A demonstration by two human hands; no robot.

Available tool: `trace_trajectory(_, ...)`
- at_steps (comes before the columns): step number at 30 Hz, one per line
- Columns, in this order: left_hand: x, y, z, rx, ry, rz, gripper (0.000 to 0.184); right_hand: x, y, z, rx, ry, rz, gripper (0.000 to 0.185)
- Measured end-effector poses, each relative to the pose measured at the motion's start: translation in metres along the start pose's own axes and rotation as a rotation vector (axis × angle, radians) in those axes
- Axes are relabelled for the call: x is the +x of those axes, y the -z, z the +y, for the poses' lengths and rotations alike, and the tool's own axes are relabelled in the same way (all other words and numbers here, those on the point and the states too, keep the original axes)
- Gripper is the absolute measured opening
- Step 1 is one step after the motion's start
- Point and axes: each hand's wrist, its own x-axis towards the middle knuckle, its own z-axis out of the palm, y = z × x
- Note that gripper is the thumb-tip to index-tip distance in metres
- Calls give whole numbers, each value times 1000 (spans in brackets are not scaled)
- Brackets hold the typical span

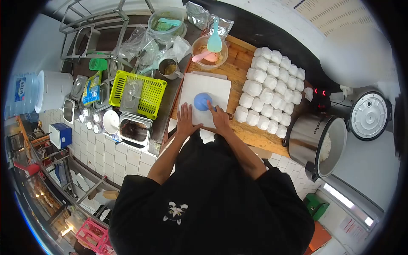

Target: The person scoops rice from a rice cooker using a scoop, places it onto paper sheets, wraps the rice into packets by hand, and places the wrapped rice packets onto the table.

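A blue round, bowl-like thing (202, 102) rests on a stack of white paper sheets (221, 87) on the wooden counter. My right hand (220, 119) touches its right side with an extended index finger; the other fingers are partly curled. Flat on the lower left of the paper lies my left hand (185, 121), fingers spread, holding nothing. Many white wrapped bundles (267, 95) stand in rows to the right. Above the paper, a clear bowl (221, 59) contains food, a pink utensil (201, 56) and a teal spatula (214, 41).
Left of the paper are a metal cup (169, 69), a yellow-green basket (159, 95) and a metal food tray (134, 129). A large rice cooker (310, 138) stands at the right, its lid (369, 114) open. A green-filled tub (165, 19) sits at the back.
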Motion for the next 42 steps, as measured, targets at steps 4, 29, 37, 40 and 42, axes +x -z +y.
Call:
trace_trajectory(4,-1,-3,-1,-19,-9,31,121,3,35,6,107,-82,13,66)
trace_trajectory(29,32,-18,366,-904,-161,-622,41,-376,346,480,-161,-1236,112,27)
trace_trajectory(37,31,15,605,-1171,-246,-612,61,-334,334,530,-176,-772,-177,25)
trace_trajectory(40,33,4,606,-1307,-193,-635,64,-329,322,508,-73,-683,-302,24)
trace_trajectory(42,36,3,603,-1318,-190,-673,67,-329,315,475,9,-643,-331,23)
